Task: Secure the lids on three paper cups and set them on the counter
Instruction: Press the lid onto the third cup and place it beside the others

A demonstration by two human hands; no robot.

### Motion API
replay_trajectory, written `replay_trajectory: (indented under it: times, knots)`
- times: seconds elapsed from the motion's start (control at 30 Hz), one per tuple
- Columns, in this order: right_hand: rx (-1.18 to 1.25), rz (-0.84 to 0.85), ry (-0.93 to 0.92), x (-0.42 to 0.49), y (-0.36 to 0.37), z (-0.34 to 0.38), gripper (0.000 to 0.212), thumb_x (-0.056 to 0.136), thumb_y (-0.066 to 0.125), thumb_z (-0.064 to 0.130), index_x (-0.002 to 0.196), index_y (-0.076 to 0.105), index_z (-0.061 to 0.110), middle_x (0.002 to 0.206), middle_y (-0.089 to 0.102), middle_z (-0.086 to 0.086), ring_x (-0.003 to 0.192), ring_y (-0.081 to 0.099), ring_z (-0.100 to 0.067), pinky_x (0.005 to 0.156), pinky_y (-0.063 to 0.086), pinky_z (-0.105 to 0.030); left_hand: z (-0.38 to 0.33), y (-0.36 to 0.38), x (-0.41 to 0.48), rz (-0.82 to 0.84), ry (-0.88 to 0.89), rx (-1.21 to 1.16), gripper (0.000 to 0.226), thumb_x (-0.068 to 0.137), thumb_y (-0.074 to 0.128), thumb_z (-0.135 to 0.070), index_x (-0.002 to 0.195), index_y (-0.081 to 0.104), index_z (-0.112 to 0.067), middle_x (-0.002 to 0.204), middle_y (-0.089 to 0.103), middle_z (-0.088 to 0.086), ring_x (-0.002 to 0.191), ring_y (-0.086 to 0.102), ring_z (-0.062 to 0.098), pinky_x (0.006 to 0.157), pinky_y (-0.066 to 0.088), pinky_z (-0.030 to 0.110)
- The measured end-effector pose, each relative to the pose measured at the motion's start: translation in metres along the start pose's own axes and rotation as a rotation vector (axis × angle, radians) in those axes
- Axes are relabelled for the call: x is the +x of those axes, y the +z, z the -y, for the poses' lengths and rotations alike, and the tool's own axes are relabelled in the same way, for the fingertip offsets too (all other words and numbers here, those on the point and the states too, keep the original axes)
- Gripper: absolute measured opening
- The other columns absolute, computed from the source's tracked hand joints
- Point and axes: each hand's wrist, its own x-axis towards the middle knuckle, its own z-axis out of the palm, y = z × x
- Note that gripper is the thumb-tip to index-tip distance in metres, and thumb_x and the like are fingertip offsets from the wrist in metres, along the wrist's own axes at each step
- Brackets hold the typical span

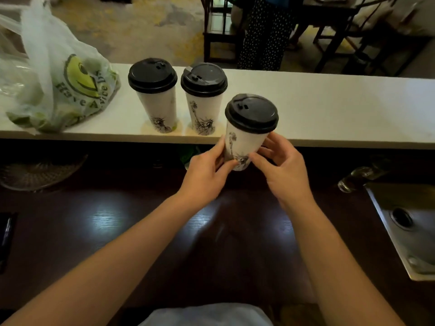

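Two white paper cups with black lids stand side by side on the pale counter [329, 109]: the left cup [157, 102] and the middle cup [204, 107]. A third lidded cup [244, 137] hangs in the air just in front of the counter's near edge, tilted slightly. My left hand [207, 175] grips its lower left side and my right hand [282, 170] grips its lower right side. Its black lid [251, 113] sits on the rim.
A clear plastic bag [58, 83] with a smiley print and green fruit lies on the counter's left end. Below is a dark wooden worktop [141, 231], a steel sink [409, 231] at right, a glass [355, 177] near it, and a woven basket [40, 172] at left. A person stands beyond the counter.
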Motion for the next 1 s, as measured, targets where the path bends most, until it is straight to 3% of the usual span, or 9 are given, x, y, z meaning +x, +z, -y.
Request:
replay_trajectory:
  times: [0.07,0.17,0.23,0.37,0.53,0.73,0.87,1.0]
  knots:
    - [0.003,-0.055,-0.015,0.009,-0.004,0.004,0.054,0.088,0.072,-0.004,0.139,0.058,0.009,0.128,0.07,-0.004,0.113,0.07,-0.012,0.096,0.058,-0.032,-0.009,0.004,0.013,-0.06,0.035,0.028,0.053,0.093,0.069,-0.017,0.143,0.055,-0.018,0.114,0.075,-0.007,0.107,0.062,-0.008,0.091,0.043,0.003]
    - [-0.023,-0.085,-0.036,0.023,-0.007,0.005,0.054,0.09,0.071,0.0,0.14,0.059,0.016,0.128,0.07,0.001,0.113,0.069,-0.009,0.095,0.059,-0.032,-0.017,0.012,0.028,-0.105,0.032,0.014,0.039,0.093,0.065,-0.013,0.132,0.063,-0.018,0.113,0.076,-0.001,0.111,0.068,0.007,0.101,0.052,0.029]
    - [-0.027,-0.087,-0.034,0.031,-0.007,0.004,0.056,0.091,0.07,0.0,0.142,0.058,0.019,0.127,0.069,0.005,0.114,0.068,-0.008,0.093,0.059,-0.029,-0.018,0.019,0.036,-0.129,0.02,0.005,0.035,0.093,0.064,-0.012,0.128,0.065,-0.018,0.111,0.077,-0.001,0.107,0.07,0.011,0.099,0.054,0.035]
    - [-0.023,-0.1,-0.012,0.044,-0.002,0.001,0.06,0.091,0.07,0.0,0.144,0.056,0.024,0.123,0.068,0.013,0.114,0.068,-0.006,0.091,0.059,-0.025,-0.015,0.027,0.049,-0.187,0.004,0.028,0.031,0.094,0.063,-0.013,0.125,0.067,-0.019,0.106,0.077,-0.004,0.099,0.07,0.006,0.09,0.053,0.017]
    - [-0.022,-0.064,0.019,0.053,0.007,-0.007,0.059,0.092,0.07,0.002,0.145,0.055,0.023,0.125,0.068,0.014,0.121,0.065,-0.008,0.101,0.056,-0.037,-0.004,0.032,0.059,-0.263,-0.06,0.031,0.031,0.094,0.062,-0.014,0.124,0.069,-0.019,0.102,0.078,0.001,0.094,0.071,0.009,0.09,0.055,0.026]
    - [-0.024,-0.074,0.069,0.06,0.014,-0.019,0.06,0.093,0.064,-0.005,0.146,0.054,0.02,0.121,0.067,0.021,0.119,0.064,0.0,0.104,0.054,-0.032,0.006,0.034,0.066,-0.243,-0.099,-0.011,0.042,0.096,0.06,-0.01,0.137,0.061,-0.02,0.116,0.075,0.002,0.11,0.069,0.012,0.103,0.053,0.034]
    - [-0.03,-0.071,0.089,0.065,0.017,-0.021,0.069,0.088,0.059,-0.015,0.147,0.054,0.021,0.108,0.069,0.032,0.114,0.066,0.005,0.093,0.055,-0.019,0.012,0.038,0.068,-0.232,-0.098,-0.015,0.042,0.097,0.059,-0.009,0.137,0.06,-0.019,0.113,0.075,0.004,0.104,0.066,0.006,0.097,0.051,0.023]
    - [-0.037,-0.084,0.092,0.069,0.016,-0.022,0.072,0.085,0.057,-0.017,0.147,0.054,0.02,0.115,0.068,0.027,0.116,0.065,0.002,0.097,0.054,-0.021,0.014,0.043,0.072,-0.197,-0.086,-0.027,0.04,0.096,0.057,-0.007,0.134,0.06,-0.019,0.107,0.076,0.002,0.097,0.067,0.004,0.089,0.05,0.016]
